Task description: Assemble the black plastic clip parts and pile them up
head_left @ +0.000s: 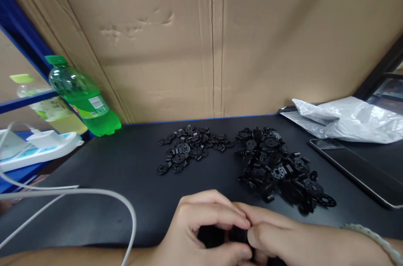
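Note:
At the bottom centre, my left hand (198, 224) and my right hand (270, 228) meet, fingers closed around a small black part (238, 234). Fingertips of both hands press on it, and much of it is hidden. Beyond my right hand lies a large pile of black plastic parts (273, 157), mostly round pieces with holes. A smaller pile of similar black parts (185, 146) is spread out to its left, farther from my hands.
A green bottle (85, 102) leans at the left, beside a yellowish bottle (56, 110) and a white power strip (47, 148). A white cable (103, 192) crosses the black table (132, 182). At right lie a dark tablet (359, 169) and plastic bags (355, 119); cardboard (163, 48) stands behind.

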Motion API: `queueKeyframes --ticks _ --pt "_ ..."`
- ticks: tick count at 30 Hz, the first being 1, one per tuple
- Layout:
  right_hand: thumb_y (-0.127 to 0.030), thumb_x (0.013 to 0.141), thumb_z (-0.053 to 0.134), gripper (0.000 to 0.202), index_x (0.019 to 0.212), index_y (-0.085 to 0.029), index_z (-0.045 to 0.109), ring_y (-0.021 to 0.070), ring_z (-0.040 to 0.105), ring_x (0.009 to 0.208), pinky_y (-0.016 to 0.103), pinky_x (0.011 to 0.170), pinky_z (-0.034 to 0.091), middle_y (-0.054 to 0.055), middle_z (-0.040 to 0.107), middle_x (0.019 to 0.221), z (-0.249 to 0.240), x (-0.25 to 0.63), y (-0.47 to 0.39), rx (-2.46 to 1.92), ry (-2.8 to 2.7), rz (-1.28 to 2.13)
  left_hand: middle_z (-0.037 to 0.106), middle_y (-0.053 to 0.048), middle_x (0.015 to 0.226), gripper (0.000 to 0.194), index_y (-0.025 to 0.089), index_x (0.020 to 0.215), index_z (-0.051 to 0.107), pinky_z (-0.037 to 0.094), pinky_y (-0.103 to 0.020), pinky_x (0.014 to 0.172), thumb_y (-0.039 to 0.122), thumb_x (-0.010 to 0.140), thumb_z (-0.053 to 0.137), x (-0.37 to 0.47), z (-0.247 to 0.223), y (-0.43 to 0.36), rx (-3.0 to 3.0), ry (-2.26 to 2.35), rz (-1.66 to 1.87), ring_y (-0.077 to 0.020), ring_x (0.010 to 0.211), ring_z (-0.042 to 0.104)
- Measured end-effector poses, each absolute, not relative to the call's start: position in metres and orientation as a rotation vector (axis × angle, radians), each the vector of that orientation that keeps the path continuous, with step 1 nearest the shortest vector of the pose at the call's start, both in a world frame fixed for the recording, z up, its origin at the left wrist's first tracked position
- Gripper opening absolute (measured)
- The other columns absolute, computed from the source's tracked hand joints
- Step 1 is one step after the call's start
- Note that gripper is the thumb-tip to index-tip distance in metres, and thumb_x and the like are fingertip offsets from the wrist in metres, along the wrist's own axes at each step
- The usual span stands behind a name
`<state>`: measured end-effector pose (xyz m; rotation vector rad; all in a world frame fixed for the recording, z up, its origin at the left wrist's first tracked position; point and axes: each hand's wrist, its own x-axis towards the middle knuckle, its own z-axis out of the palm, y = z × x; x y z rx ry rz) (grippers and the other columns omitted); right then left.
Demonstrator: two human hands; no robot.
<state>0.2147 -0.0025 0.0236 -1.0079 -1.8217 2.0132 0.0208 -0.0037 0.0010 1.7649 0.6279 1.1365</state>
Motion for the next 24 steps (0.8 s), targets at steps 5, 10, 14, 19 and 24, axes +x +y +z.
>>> queueKeyframes --ticks 5,10,14,19,24 --pt "-0.024 0.075 0.04 0.017 0.091 -0.022 0.047 0.0181 0.042 0.086 0.031 0.076 0.042 0.002 0.045 0.091 0.027 0.213 -0.001 -0.984 -1.876 1.965 0.078 -0.009 0.084 0.034 0.021 0.093 0.083 0.058 -0.024 0.063 0.005 0.064 0.086 0.022 0.0 -0.003 1.779 0.63 1.129 -0.0191 0.07 0.072" --pt "-0.023 0.078 0.043 0.018 0.095 -0.021 0.048 0.0158 0.042 0.081 0.029 0.073 0.039 0.0 0.043 0.09 0.025 0.212 0.0 -0.927 -1.848 2.011 0.077 -0.009 0.076 0.029 0.018 0.086 0.083 0.058 -0.022 0.059 0.006 0.061 0.087 0.023 0.001 -0.003 1.813 0.675 1.145 -0.0168 0.063 0.069" --pt "-0.029 0.078 0.049 0.011 0.086 -0.02 0.049 0.0114 0.039 0.064 0.027 0.064 0.033 -0.002 0.046 0.078 0.016 0.211 -0.002 -0.824 -1.564 2.148 0.074 -0.007 0.082 0.027 0.016 0.084 0.08 0.06 -0.02 0.053 -0.004 0.068 0.071 0.021 0.002 -0.001 1.712 0.7 1.183 -0.0142 0.056 0.071" --pt "-0.02 0.067 0.053 0.025 0.091 -0.019 0.058 0.0113 0.045 0.065 0.024 0.06 0.03 -0.001 0.052 0.077 0.017 0.209 -0.001 -0.88 -1.391 2.165 0.073 -0.004 0.091 0.038 0.022 0.092 0.077 0.061 -0.02 0.062 -0.008 0.071 0.066 0.018 -0.003 -0.001 1.683 0.656 1.229 -0.0153 0.073 0.073" --pt "-0.012 0.064 0.05 0.075 0.138 -0.023 0.046 0.0119 0.054 0.068 0.027 0.063 0.036 0.0 0.06 0.091 0.02 0.212 0.0 -0.943 -1.473 2.021 0.07 -0.002 0.095 0.02 0.024 0.098 0.071 0.057 -0.019 0.067 0.009 0.091 0.06 0.014 -0.003 0.001 1.515 0.677 1.184 -0.0105 0.071 0.067"
